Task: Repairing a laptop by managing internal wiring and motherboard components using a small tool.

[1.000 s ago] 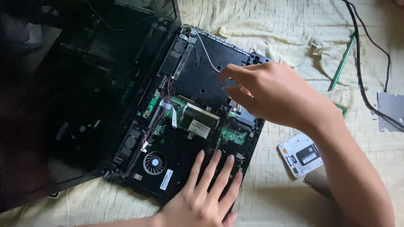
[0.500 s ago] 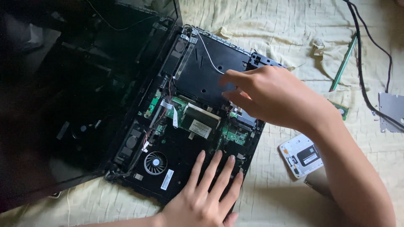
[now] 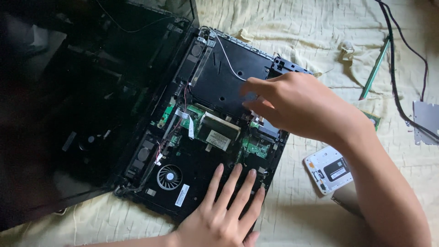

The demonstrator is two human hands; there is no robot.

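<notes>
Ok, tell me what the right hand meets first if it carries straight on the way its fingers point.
Probably the white wire lying across the laptop's black panel; the right hand points left over it, though its height above is unclear.

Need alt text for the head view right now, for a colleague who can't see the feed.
A person's two bare hands work on an opened laptop base lying on a pale yellow cloth: the left hand presses flat near the fan, while the right hand reaches over the exposed circuit board. A white drive, a cable and a metal bracket lie to the right.

Right hand (image 3: 297, 107) hides laptop (image 3: 215, 137) corner; grey plate (image 3: 427, 121) cut by edge.
</notes>
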